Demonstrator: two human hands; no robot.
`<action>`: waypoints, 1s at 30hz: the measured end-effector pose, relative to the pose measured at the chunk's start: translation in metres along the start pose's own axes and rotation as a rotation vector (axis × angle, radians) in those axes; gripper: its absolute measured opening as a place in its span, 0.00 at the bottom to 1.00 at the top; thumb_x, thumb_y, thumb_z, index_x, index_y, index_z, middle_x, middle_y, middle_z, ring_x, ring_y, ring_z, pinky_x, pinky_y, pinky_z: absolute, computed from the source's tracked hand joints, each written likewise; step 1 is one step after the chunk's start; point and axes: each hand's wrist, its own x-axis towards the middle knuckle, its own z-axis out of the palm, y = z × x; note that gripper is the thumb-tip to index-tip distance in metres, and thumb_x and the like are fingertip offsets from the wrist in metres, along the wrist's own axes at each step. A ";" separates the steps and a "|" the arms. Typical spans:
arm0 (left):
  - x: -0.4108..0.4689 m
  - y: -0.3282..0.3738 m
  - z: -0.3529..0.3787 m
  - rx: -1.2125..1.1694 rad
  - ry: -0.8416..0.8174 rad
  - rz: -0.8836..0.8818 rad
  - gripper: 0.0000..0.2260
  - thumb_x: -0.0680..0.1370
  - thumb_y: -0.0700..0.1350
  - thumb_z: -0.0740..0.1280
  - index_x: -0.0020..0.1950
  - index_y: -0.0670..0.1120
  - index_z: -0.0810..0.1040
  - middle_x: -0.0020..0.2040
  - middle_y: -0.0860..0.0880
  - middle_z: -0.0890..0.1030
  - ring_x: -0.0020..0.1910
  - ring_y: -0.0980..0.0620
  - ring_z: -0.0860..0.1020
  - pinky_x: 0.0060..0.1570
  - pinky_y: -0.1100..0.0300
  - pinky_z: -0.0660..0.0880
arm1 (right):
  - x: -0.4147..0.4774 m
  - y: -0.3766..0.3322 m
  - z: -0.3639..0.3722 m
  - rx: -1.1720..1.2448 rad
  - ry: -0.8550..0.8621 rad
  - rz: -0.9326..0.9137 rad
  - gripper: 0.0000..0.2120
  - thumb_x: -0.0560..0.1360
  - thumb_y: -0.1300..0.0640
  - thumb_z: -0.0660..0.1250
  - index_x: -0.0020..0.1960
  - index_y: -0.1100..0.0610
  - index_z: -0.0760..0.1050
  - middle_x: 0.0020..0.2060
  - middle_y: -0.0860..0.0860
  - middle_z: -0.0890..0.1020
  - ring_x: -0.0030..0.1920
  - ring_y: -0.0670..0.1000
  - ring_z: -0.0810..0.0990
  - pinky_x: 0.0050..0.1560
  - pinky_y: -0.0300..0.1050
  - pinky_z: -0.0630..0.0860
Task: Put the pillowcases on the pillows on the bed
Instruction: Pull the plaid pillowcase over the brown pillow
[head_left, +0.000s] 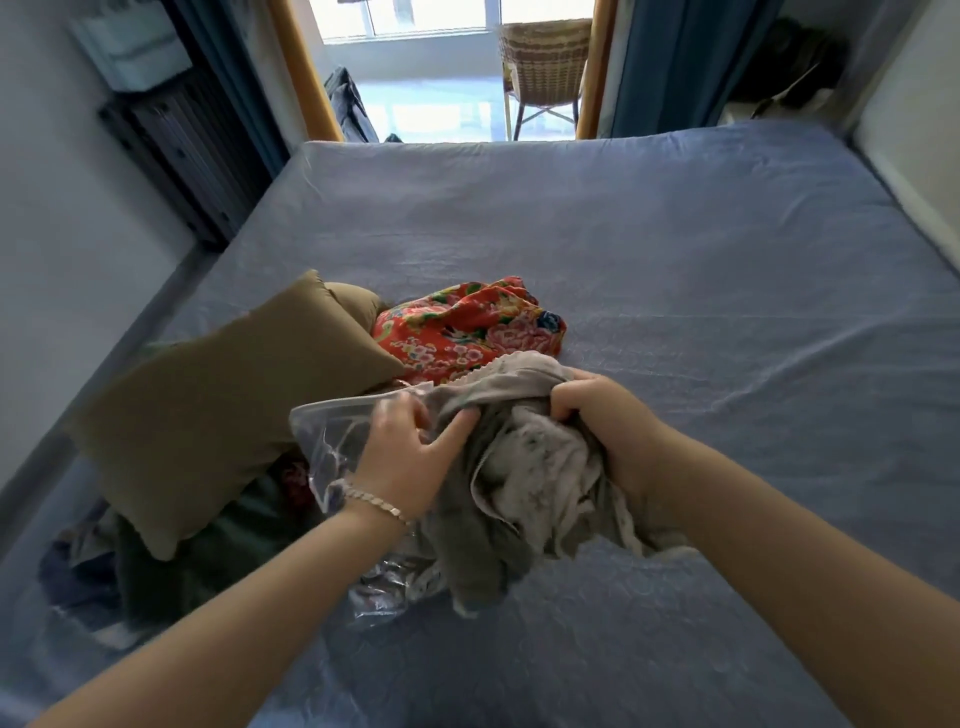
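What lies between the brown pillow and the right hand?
In the head view, after the brown pillow comes the clear plastic bag, held by the left hand, then the bunched grey pillowcase, which the right hand grips.

Pillow (228, 405) left of pillowcase (524, 467), on bed (675, 260)

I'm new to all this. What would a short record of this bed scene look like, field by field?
left hand: holds clear plastic bag
right hand: grips crumpled grey cloth pillowcase
pillow: olive-brown rectangular pillow, left of the hands
other fabric: red floral cloth, beyond the grey one
surface: blue quilted bed cover
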 end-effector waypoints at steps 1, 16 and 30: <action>-0.003 0.001 0.005 -0.186 -0.133 -0.117 0.20 0.67 0.62 0.69 0.39 0.46 0.71 0.38 0.48 0.74 0.40 0.49 0.72 0.41 0.57 0.67 | 0.002 -0.003 0.006 0.058 -0.030 0.005 0.16 0.61 0.65 0.60 0.48 0.60 0.76 0.40 0.56 0.75 0.39 0.55 0.73 0.41 0.45 0.71; 0.023 -0.058 -0.088 -0.444 -0.009 -0.436 0.09 0.77 0.33 0.59 0.51 0.32 0.78 0.47 0.36 0.80 0.45 0.42 0.80 0.48 0.53 0.78 | 0.028 -0.010 0.041 -1.043 -0.295 -0.021 0.26 0.64 0.63 0.72 0.59 0.48 0.70 0.49 0.46 0.78 0.50 0.46 0.78 0.52 0.45 0.78; 0.157 -0.252 -0.235 0.223 0.196 -0.472 0.15 0.72 0.51 0.65 0.54 0.45 0.75 0.54 0.44 0.77 0.50 0.44 0.75 0.50 0.57 0.71 | 0.206 0.030 0.244 -1.151 0.046 -0.274 0.19 0.73 0.49 0.68 0.61 0.54 0.73 0.58 0.51 0.72 0.56 0.50 0.74 0.57 0.43 0.73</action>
